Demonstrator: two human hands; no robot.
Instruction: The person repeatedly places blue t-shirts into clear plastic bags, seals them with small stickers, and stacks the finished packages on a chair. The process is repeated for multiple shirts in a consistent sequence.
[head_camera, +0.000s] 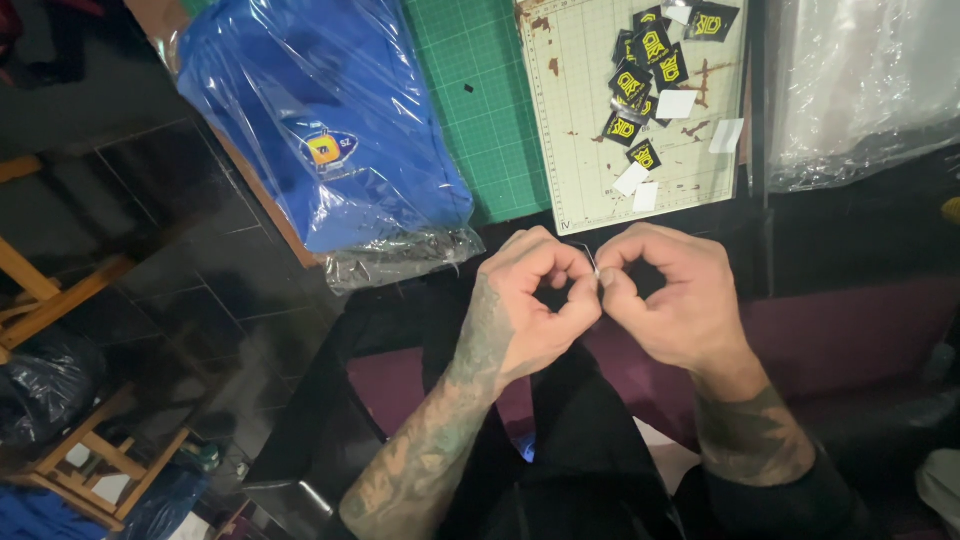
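**Two Hands Pinched on One Fine Thread**

Two hands met in front of me, knuckles nearly touching. My left hand (530, 300) had thumb and forefinger pressed together, and my right hand (665, 295) did the same, both pinching a thin pale thread (592, 262) that rose in a small loop between the fingertips. It may have been a needle end showing there; the strand was too fine for me to be sure. Black fabric (590, 440) lay under my wrists. Just beyond my knuckles sat a pale cutting mat (590, 150), stained with rusty marks, carrying a scatter of black and yellow patches (650, 70) and small white slips (676, 103). A blue garment in clear plastic (320, 120) lay to the left on a green mat (480, 90).
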